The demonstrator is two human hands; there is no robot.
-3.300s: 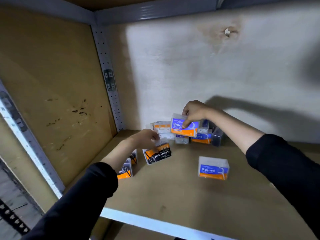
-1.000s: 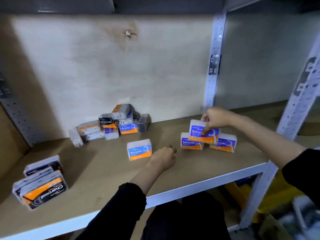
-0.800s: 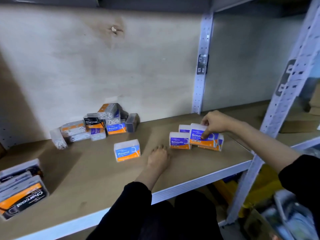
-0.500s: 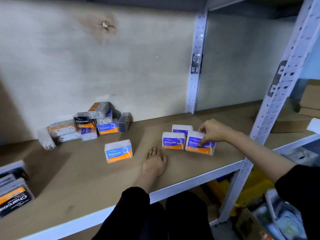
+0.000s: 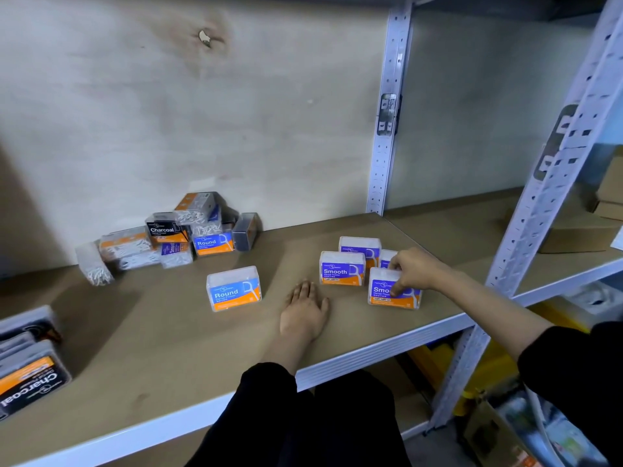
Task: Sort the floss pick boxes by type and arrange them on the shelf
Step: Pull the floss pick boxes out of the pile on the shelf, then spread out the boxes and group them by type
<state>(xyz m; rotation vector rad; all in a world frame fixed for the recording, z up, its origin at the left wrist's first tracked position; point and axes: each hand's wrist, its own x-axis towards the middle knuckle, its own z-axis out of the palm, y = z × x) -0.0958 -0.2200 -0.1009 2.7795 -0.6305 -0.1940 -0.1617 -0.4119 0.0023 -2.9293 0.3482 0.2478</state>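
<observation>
1. Nearest the viewer, two black sleeves are reaching over the white front edge of a wooden shelf (image 5: 175, 358)
2. At the far left edge, a row of Charcoal boxes (image 5: 28, 379) is standing close to the front, well apart from both hands
3. The left hand (image 5: 305, 315) is lying flat, palm down, on the shelf with fingers spread, holding nothing
4. Just left of that hand, a lone Round box (image 5: 233, 288) is standing upright, its long side running left to right and its label facing the viewer; the left hand is clearly the nearer hand to it
5. To the right, the right hand (image 5: 413, 269) is pinching the top of a Smooth box (image 5: 392, 293) resting on the shelf, thumb over the label and fingers curling behind
6. Beside and behind it, three more Smooth boxes (image 5: 342, 268) are forming a group
7. Farthest back, against the wall, an unsorted pile (image 5: 175, 235) is lying jumbled with Charcoal, Round and Smooth labels; it sits left of and beyond both hands, so the left hand probably has the shorter reach to it
</observation>
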